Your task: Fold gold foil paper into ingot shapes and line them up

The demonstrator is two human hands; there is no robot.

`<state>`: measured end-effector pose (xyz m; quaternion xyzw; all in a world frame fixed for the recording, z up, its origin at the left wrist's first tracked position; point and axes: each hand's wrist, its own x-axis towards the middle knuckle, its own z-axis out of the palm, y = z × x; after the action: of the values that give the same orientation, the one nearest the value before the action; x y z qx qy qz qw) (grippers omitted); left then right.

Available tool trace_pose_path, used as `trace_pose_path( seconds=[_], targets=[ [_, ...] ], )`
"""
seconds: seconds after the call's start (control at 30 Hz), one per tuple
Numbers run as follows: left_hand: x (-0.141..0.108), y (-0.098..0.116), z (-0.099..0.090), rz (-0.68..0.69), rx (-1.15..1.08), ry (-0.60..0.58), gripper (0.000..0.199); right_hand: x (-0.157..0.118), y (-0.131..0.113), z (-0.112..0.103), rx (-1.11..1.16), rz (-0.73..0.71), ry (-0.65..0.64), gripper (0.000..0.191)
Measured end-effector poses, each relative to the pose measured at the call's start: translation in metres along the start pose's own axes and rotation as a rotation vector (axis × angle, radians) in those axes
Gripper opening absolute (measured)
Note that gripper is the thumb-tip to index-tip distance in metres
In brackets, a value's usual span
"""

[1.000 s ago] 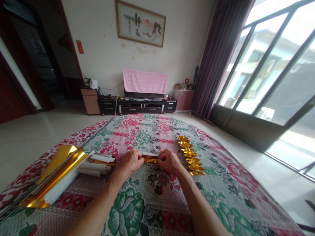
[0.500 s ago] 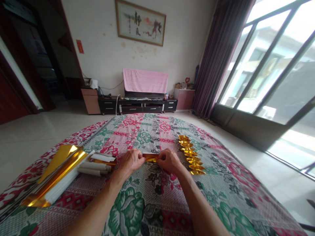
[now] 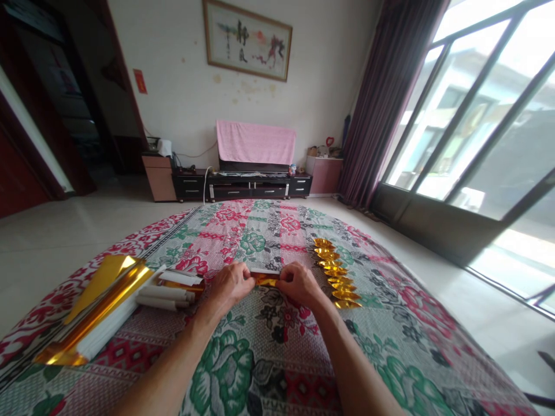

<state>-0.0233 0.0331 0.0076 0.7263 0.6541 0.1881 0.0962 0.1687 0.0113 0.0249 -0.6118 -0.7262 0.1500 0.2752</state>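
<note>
A small strip of gold foil paper point(image 3: 265, 279) with a white upper edge spans the gap between my hands, low over the patterned cloth. My left hand point(image 3: 234, 283) pinches its left end, and my right hand point(image 3: 299, 282) pinches the right end; fingertips hide both ends. Right of my right hand, several folded gold pieces point(image 3: 337, 270) with pointed ends lie in a column. To the left are white paper rolls point(image 3: 162, 297) and, beyond them, a stack of gold and white sheets point(image 3: 108, 315).
A floral cloth point(image 3: 254, 242) covers the rounded table. Past its far edge stand a low black cabinet point(image 3: 234, 192) and a screen under a pink towel point(image 3: 255, 141). Purple curtains point(image 3: 368, 110) hang beside large windows at the right.
Both hands stay in nearly the same place, holding the strip. Slightly more of its white upper edge shows between them.
</note>
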Motion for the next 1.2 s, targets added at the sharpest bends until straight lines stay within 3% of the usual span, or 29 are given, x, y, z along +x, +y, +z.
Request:
trace_pose_path(
  seconds=[0.17,0.43,0.97,1.2],
  targets=[
    [-0.002,0.002,-0.005,-0.009,-0.013,-0.018,0.017,-0.001,-0.009,0.007,0.01,0.106,0.085,0.019],
    [-0.002,0.002,-0.006,0.027,-0.027,-0.014,0.015,-0.003,-0.006,0.022,-0.043,0.111,0.179,0.024],
    [-0.002,0.0,-0.016,0.04,-0.099,-0.082,0.012,-0.002,-0.005,0.019,-0.04,0.107,0.122,0.023],
    [-0.003,-0.001,-0.015,0.054,-0.105,-0.059,0.011,-0.002,-0.005,0.02,-0.045,0.099,0.115,0.023]
  ],
)
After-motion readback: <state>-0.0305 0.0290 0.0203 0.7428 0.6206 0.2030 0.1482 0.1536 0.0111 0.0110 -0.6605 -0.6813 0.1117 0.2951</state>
